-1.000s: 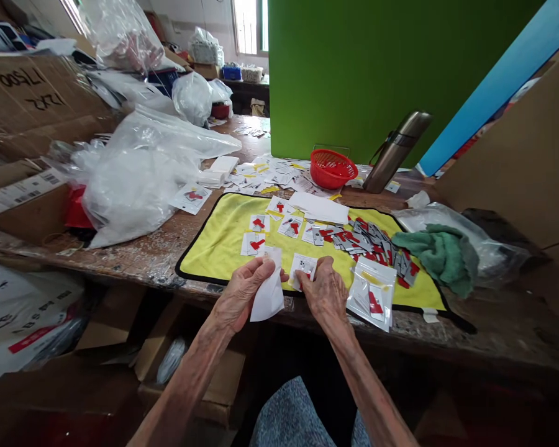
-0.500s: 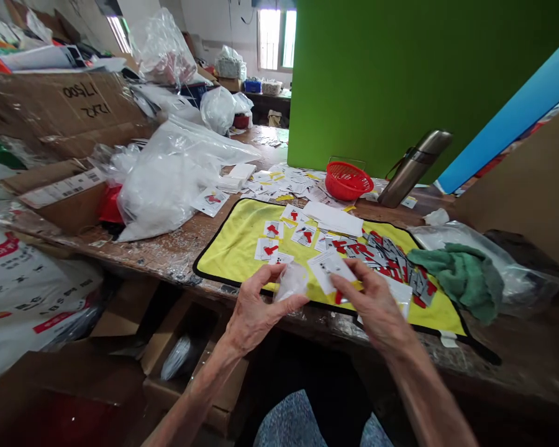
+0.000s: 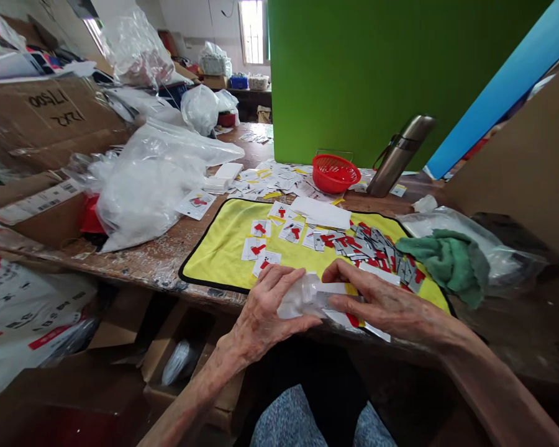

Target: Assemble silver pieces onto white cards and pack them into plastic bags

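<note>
My left hand (image 3: 271, 304) pinches a clear plastic bag (image 3: 294, 302) between thumb and fingers at the front edge of the yellow cloth (image 3: 223, 239). My right hand (image 3: 386, 301) is closed on a card (image 3: 336, 288) with yellow and red showing beside it. The card's left end meets the bag's mouth; how far inside it lies I cannot tell. Beyond the hands, several small cards with red pieces (image 3: 254, 248) lie spread on the cloth. A heap of grey and red pieces (image 3: 372, 245) lies to the right.
A red basket (image 3: 335, 175) and a steel flask (image 3: 400, 155) stand behind the cloth, before a green panel (image 3: 377, 74). A green rag (image 3: 449, 264) lies at right. A big plastic bag (image 3: 144, 180) sits at left, with white paper slips (image 3: 321, 213) on the cloth.
My right hand has turned and brought the card leftward to the mouth of the clear bag. My left hand still holds the bag. The whole view has shifted slightly.
</note>
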### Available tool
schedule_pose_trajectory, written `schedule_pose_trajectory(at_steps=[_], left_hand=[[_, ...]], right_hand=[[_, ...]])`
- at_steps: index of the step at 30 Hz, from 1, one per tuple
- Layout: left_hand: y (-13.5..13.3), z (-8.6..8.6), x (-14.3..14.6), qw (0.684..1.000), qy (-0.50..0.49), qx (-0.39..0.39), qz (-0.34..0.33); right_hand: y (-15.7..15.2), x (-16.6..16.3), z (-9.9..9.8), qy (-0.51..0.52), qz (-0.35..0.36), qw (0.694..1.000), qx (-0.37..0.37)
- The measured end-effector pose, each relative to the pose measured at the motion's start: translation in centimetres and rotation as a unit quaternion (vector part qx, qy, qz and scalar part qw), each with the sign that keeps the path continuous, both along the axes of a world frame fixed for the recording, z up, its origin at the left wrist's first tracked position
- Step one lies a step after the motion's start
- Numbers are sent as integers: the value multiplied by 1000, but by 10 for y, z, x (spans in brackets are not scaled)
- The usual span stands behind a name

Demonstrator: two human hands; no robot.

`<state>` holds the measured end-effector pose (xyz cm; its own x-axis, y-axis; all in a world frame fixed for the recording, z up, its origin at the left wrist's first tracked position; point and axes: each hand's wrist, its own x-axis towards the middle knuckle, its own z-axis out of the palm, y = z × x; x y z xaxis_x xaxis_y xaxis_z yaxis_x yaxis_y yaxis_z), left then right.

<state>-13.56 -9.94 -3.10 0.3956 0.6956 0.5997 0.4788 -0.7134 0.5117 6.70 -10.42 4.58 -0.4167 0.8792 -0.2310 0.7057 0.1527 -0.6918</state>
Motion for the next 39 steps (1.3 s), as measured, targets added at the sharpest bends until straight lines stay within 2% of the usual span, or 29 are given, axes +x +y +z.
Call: schedule_pose_trajectory(at_steps=[2,5,7,11,17,21,24,26,29,32,34,36,39], left_hand=[[1,-2,4,1000,-2,4,-19],[3,-6,9,999,-19,-20,-33],[5,-9,10,998,-35,-51,-26],[8,-12,12,995,-53,-81,-19],[10,-18,18,995,-65,-69,-22],[11,-20,18,994,-65,-83,-11],[12,-21,18,994,-70,-85,-7],[13,-21,17,993,-77,-86,-2],[13,-19,17,993,-88,-80,-5],[11,-18,17,992,-91,-88,-17],[9,-19,17,991,-91,-93,-27],[8,-20,16,992,-89,-80,-29],[8,-22,14,993,-87,-73,-18]], right_hand=[[4,-6,-1,-2,-10,1000,4],[9,-14,-13,11,-87,996,33],[11,-15,-23,61,-126,990,27],[14,-10,-38,150,-152,977,-8],[9,-22,-48,63,-207,967,134],[6,-25,-49,26,-248,955,161],[10,-18,-46,57,-198,970,128],[13,-11,-43,124,-149,980,51],[15,-2,-34,222,-124,962,-103],[16,1,-26,231,-122,947,-190],[16,-1,-25,199,-116,953,-199],[17,-5,-26,162,-108,965,-173],[17,-7,-29,176,-101,967,-157]])
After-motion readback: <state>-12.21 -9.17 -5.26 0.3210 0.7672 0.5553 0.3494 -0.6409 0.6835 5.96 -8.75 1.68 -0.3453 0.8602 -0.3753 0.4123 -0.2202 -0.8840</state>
